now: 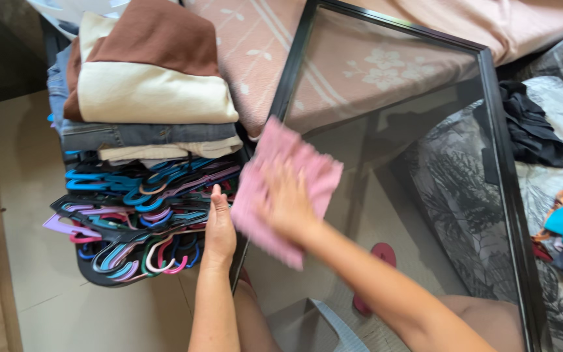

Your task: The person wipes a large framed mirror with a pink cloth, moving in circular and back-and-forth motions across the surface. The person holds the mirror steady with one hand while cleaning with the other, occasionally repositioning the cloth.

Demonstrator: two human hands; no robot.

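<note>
A large glass pane in a black frame (498, 117) leans across the view, its top resting toward a pink bedspread. My right hand (288, 202) presses a pink cloth (281, 176) flat against the glass near its left edge; the hand looks blurred. My left hand (219, 228) grips the left side of the black frame, fingers pointing up, beside a pile of hangers.
A pile of coloured plastic hangers (138, 215) lies under a stack of folded clothes (151, 85) at left. A pink bedspread (360, 58) lies behind the glass. Dark and coloured garments (529, 130) sit on a patterned cover at right. A red slipper (382, 254) shows through the glass.
</note>
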